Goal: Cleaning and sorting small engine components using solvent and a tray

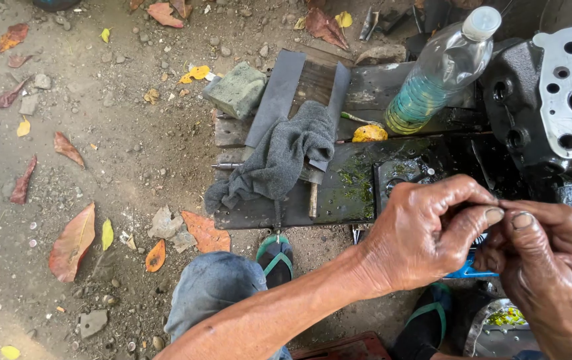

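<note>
My left hand [426, 233] and right hand [552, 267] meet at thumb tips, fingers curled, pinching something too small to identify; a blue object [467, 270] shows just beneath them. Left forearm runs diagonally up from lower frame. Clear plastic bottle [442, 70] lies tilted on the dark wet board [352, 180], part-filled with greenish liquid. Grey rag [279, 160] alongside.

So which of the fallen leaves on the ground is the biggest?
The big orange-brown leaf at lower left, beside a small yellow-green leaf. It is clearly longer and broader than the other scattered leaves.
</note>
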